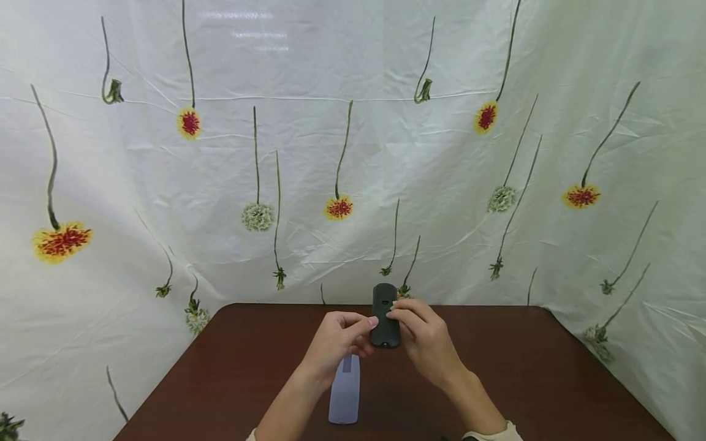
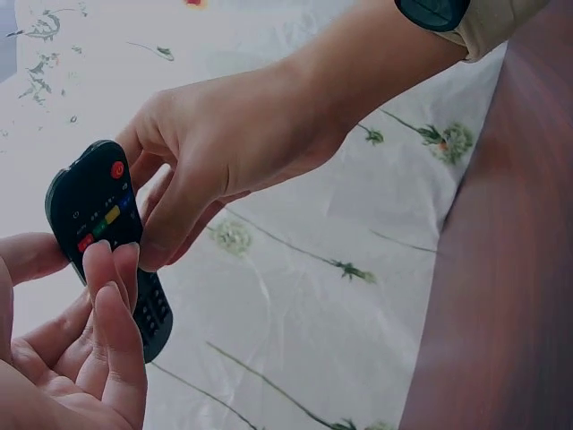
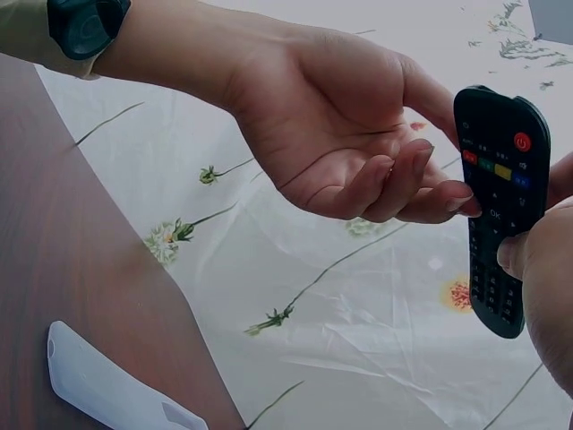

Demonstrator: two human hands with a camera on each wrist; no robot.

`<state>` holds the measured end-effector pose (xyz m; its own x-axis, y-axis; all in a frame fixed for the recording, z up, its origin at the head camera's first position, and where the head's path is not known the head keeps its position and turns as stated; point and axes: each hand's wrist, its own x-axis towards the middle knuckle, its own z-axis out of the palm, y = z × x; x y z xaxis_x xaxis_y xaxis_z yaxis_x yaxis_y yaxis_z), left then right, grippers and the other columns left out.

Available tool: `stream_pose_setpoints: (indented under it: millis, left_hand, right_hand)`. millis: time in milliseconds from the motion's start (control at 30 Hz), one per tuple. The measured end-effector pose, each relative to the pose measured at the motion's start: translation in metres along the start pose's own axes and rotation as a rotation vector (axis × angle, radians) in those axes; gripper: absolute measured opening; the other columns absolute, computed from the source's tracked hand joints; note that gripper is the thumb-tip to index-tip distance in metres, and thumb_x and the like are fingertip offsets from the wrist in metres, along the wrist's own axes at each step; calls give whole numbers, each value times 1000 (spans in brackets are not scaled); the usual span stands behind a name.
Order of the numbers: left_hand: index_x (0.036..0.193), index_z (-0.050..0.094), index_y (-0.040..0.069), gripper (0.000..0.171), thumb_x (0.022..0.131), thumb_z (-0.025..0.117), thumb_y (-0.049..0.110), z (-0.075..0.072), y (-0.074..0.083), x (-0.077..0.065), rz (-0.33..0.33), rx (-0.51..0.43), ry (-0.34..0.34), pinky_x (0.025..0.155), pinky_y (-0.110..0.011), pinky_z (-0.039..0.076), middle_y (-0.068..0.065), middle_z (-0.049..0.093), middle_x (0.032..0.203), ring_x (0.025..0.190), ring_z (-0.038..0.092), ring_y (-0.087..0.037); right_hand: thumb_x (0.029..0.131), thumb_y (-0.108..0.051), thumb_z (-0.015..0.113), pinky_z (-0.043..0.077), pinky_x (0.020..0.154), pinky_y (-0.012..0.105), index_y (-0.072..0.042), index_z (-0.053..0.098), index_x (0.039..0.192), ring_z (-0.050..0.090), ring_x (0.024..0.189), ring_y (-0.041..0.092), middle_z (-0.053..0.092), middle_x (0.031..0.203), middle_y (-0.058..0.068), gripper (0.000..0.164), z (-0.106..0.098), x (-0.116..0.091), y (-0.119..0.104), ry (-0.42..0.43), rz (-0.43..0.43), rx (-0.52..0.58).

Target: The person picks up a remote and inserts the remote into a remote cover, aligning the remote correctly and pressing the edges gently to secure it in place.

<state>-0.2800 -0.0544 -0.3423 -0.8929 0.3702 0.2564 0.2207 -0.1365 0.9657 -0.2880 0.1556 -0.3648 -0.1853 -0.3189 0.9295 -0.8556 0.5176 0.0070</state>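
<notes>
A black remote control (image 1: 385, 318) is held up over the far part of the table, its back towards the head view. Its button face, with a red power key and coloured keys, shows in both wrist views. My left hand (image 1: 341, 340) pinches the remote from the left, thumb on its back and fingers at the button face (image 2: 103, 215). From the other side my right hand (image 1: 430, 343) grips it, fingertips on the back and the thumb on the keys. Below my left hand lies a long pale lavender object (image 1: 344, 395), a darker rectangle near its far end.
The dark reddish-brown table (image 1: 248, 367) ends in rounded corners at the back. Behind and around it hangs a whitish cloth (image 1: 309, 73) printed with flowers. Dark bands sit at both wrists, beside light sleeves.
</notes>
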Motion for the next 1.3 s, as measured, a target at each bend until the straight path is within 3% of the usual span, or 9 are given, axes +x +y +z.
stream_pose_setpoints:
  millis: [367, 467, 533, 667, 1300]
  left_hand:
    - [101, 75, -8, 26, 97, 72, 18, 0, -1, 0, -5, 1, 1, 62, -28, 53, -6, 69, 75, 60, 65, -14]
    - [102, 74, -9, 26, 97, 72, 17, 0, -1, 1, 1, -3, -1, 62, -28, 54, -6, 70, 77, 61, 65, -14]
    - [103, 74, -9, 26, 97, 72, 16, 0, -1, 1, 2, -15, -4, 63, -28, 55, -7, 70, 81, 62, 65, -14]
    - [105, 73, -11, 26, 97, 72, 14, -1, -3, 2, 4, -40, -11, 64, -29, 57, -10, 71, 90, 66, 68, -14]
    - [107, 71, -14, 24, 97, 71, 8, 1, -3, 2, 21, -91, -8, 61, -26, 56, -10, 71, 94, 71, 71, -16]
  right_hand:
    - [110, -26, 48, 53, 93, 28, -5, 73, 105, 66, 103, 29, 66, 113, 9, 33, -2, 1, 0, 2, 4, -6]
    - [107, -14, 59, 51, 95, 25, -5, 73, 105, 65, 104, 29, 65, 113, 9, 16, -2, 2, 0, 0, 6, 8]
    - [98, -1, 70, 50, 96, 24, -5, 73, 104, 64, 104, 28, 66, 113, 8, 8, -2, 2, 1, 6, 6, 16]
    - [79, 18, 78, 48, 97, 22, -5, 74, 103, 64, 103, 27, 67, 112, 7, 33, -2, 3, 0, 18, 20, 21]
    - [77, 18, 81, 50, 93, 21, -4, 75, 103, 65, 100, 26, 68, 110, 6, 35, -5, 4, 0, 38, 54, -18]
